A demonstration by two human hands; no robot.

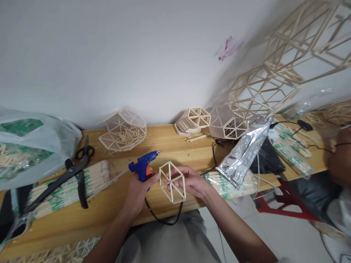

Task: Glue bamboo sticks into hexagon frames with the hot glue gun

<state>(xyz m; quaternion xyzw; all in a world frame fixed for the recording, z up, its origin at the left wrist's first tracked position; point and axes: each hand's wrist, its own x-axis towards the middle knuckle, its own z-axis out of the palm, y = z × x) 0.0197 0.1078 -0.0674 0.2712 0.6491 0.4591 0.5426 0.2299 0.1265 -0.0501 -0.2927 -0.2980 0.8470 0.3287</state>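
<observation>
A pale wall (pixel 137 54) fills the back, with a smudge of purple on it, and a long wooden table (pixel 164 142) runs beneath. At the right a big lattice structure (pixel 285 75) of thin sticks rises against the wall. A bulging plastic bag (pixel 65 135) sits at the table's left end. At the far right edge part of another person's arm (pixel 341 155) shows (blurred, so its hand's state is hard to tell). A silver pouch (pixel 244 155) lies aslant over a packet of sticks, and a second stick packet (pixel 95 179) lies on the left under large black shears (pixel 71 171). By the wall, an open lattice tray (pixel 124 118) holds short loose sticks; a stack of hexagons (pixel 192 122) lies to its right.

The person's left hand (pixel 137 195) is closed around the handle of a blue glue gun (pixel 142 164), nozzle up and to the right. The right hand (pixel 196 184) grips the right side of a small hexagonal frame (pixel 170 181), its spokes meeting in the middle. The frame is held up, tilted, just beside the gun; whether the left thumb touches it, I can't tell.
</observation>
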